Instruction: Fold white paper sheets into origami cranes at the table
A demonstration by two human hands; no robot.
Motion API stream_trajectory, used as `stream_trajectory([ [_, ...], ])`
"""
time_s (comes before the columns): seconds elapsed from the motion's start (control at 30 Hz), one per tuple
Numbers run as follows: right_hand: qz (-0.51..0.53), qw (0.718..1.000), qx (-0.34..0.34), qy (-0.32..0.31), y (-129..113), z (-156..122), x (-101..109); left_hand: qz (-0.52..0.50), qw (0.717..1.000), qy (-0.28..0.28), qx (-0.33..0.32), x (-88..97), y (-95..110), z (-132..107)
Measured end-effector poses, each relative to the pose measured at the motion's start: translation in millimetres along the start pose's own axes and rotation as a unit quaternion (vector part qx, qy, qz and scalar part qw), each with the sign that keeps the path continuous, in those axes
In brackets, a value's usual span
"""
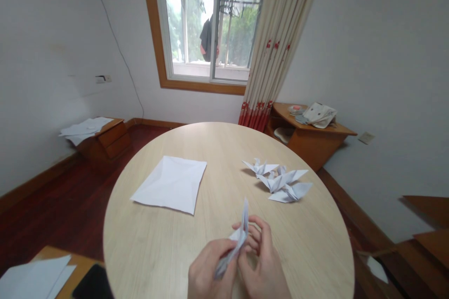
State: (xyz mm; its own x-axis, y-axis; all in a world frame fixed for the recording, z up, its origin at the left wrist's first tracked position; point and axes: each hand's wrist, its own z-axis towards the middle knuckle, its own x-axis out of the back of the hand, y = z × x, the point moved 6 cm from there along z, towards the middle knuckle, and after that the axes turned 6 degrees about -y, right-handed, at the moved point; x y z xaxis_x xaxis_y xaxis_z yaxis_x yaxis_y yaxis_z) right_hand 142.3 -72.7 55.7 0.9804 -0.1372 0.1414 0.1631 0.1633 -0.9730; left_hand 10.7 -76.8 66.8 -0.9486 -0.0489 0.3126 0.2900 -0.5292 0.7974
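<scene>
Both of my hands are low in the picture, over the near part of a round light-wood table (157,247). My left hand (206,271) and my right hand (261,264) pinch a narrow folded piece of white paper (240,236) between them; its point sticks upward. A flat white sheet (171,184) with creases lies on the table to the left, well beyond my hands. Three finished white paper cranes (280,180) sit together on the table's right side.
A low wooden cabinet (105,138) with papers stands by the left wall. A corner shelf (312,138) holding a bag is at the right. Loose papers (31,278) and a dark phone (93,285) lie at bottom left. A curtain and window are behind.
</scene>
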Motion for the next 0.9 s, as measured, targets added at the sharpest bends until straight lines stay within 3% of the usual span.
stream_trajectory([
  [0.13, 0.097, 0.994, -0.024, 0.036, 13, -6, 9, 0.079, 0.985, -0.033, -0.149, 3.7, 22, 2],
  [0.23, 0.114, 0.990, -0.046, -0.065, 17, -4, 14, 0.103, 0.963, -0.054, -0.242, 4.5, 32, 7],
  [0.3, 0.091, 0.987, -0.007, -0.129, 6, -1, 19, 0.083, 0.958, -0.058, -0.267, 6.3, 30, 9],
  [0.43, 0.045, 0.964, 0.084, -0.246, -33, -2, 17, -0.041, 0.958, -0.131, -0.250, 6.0, 16, 8],
  [0.5, 0.033, 0.957, 0.067, -0.281, -43, -3, 14, -0.110, 0.949, -0.199, -0.220, 4.3, 12, 8],
  [0.57, 0.018, 0.954, 0.035, -0.297, -45, -4, 13, -0.154, 0.942, -0.232, -0.187, 6.2, 12, 9],
  [0.63, 0.023, 0.956, 0.024, -0.292, -44, -3, 14, -0.177, 0.943, -0.230, -0.165, 10.3, 16, 10],
  [0.77, 0.053, 0.957, 0.068, -0.276, -46, -2, 16, -0.239, 0.940, -0.191, -0.150, 12.5, 22, 7],
  [0.9, 0.075, 0.950, 0.069, -0.294, -46, -5, 9, -0.289, 0.945, -0.133, -0.073, 7.4, 10, 4],
])
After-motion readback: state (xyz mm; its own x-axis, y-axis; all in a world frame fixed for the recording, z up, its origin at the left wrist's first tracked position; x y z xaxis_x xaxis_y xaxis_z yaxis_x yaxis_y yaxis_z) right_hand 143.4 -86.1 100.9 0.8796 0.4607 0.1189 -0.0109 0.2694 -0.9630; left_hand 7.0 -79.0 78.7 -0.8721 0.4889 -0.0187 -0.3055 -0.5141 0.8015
